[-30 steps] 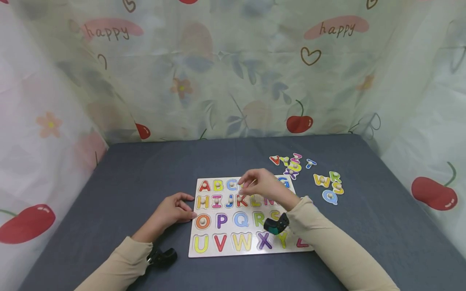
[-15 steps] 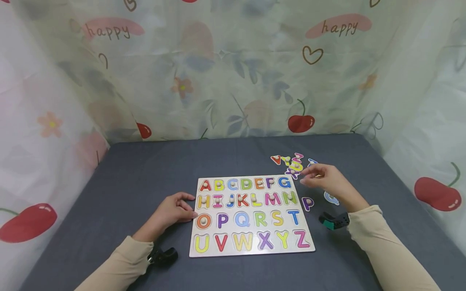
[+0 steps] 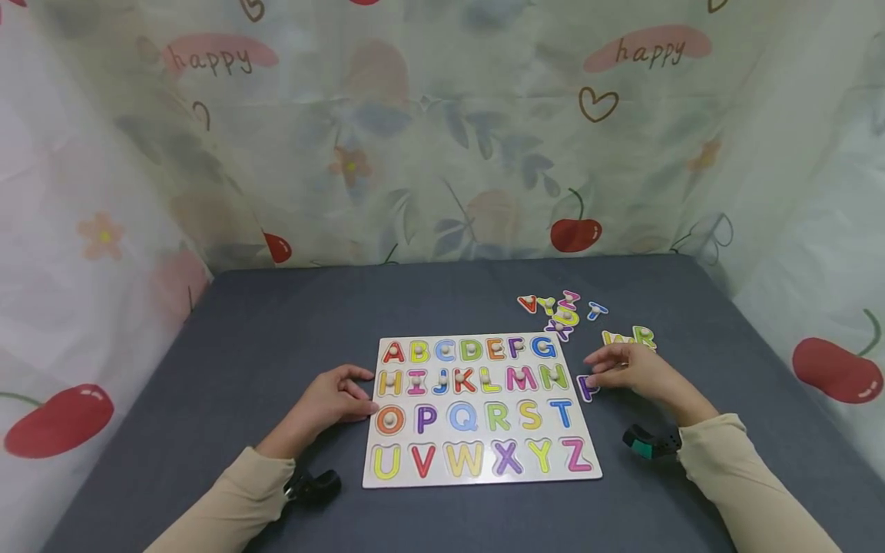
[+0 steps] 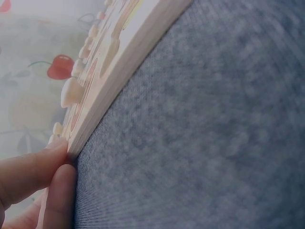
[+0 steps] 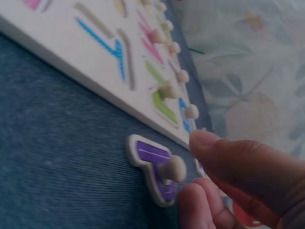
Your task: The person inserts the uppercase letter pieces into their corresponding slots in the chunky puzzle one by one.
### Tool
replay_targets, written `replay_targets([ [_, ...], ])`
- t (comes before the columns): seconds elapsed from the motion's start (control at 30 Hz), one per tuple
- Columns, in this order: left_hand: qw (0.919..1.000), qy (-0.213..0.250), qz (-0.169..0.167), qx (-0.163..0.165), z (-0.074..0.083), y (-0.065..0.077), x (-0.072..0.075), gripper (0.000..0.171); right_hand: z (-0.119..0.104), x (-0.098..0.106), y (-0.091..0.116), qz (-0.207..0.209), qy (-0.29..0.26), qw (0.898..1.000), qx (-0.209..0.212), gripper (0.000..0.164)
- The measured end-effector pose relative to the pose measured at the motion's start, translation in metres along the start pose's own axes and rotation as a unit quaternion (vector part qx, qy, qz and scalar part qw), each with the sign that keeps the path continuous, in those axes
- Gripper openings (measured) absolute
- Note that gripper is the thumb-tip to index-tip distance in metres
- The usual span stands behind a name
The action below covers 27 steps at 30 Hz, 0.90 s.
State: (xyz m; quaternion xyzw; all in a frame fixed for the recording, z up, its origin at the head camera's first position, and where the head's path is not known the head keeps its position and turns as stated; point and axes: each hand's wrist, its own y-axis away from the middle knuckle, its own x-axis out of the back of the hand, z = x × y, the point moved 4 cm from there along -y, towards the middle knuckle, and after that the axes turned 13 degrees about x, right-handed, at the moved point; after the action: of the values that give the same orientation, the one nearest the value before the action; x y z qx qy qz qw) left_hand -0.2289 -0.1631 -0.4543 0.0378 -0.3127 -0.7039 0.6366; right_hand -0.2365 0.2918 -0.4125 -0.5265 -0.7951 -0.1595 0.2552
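A letter puzzle board (image 3: 484, 485) lies flat, with coloured letter recesses; its A-to-O letters carry wooden knobs. My left hand (image 3: 335, 397) is at the board's left edge. In the left wrist view, the thumb (image 4: 59, 145) touches the board's top edge and another finger lies by its side. Beyond the right edge my right hand (image 3: 636, 372) hovers over a purple letter P piece (image 5: 151, 151). In the right wrist view, thumb and fingers are spread apart near the knob (image 5: 174, 169) with a gap to it.
Behind the board's right corner lie loose letter pieces: a red V (image 3: 528, 304), a blue T (image 3: 598, 310), a purple X (image 3: 560, 330) and several others. A green R (image 3: 644, 336) and a yellow W (image 3: 615, 338) sit behind the right hand. A patterned curtain (image 3: 429, 153) encloses the dark tabletop (image 3: 311, 307).
My right hand has moved from above the board's upper rows, out past its right edge to the loose pieces, then down beside the P piece. The left hand stays at the left edge.
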Motion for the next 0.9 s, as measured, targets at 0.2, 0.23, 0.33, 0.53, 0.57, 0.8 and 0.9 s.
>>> replay_targets([
  [0.2,1.0,-0.007,0.005,0.004,0.002,0.001,-0.001,0.058,0.006,-0.01,0.001,-0.022,0.01,1.0,-0.02,0.03],
  [0.23,1.0,-0.008,0.005,0.003,0.002,0.001,-0.002,0.057,0.006,-0.011,0.002,-0.022,0.013,0.999,-0.026,0.028],
  [0.33,0.9999,-0.01,0.005,0.003,0.004,0.002,-0.001,0.057,0.008,-0.011,0.002,-0.019,0.026,0.999,-0.039,0.026],
  [0.53,0.9999,-0.012,0.007,0.004,0.003,0.001,-0.001,0.057,0.007,-0.011,0.003,-0.012,0.03,0.998,-0.051,0.027],
  [0.57,0.9999,-0.011,0.007,0.004,0.003,0.0,-0.001,0.057,0.006,-0.01,0.003,-0.009,0.029,0.998,-0.054,0.027],
  [0.8,0.9999,-0.009,0.007,0.005,0.001,0.0,-0.001,0.058,-0.009,-0.004,-0.004,0.019,0.029,0.998,-0.051,0.029],
  [0.9,0.9999,-0.008,0.008,0.004,0.0,0.0,-0.001,0.058,-0.02,-0.003,-0.011,0.031,0.026,0.999,-0.036,0.03],
])
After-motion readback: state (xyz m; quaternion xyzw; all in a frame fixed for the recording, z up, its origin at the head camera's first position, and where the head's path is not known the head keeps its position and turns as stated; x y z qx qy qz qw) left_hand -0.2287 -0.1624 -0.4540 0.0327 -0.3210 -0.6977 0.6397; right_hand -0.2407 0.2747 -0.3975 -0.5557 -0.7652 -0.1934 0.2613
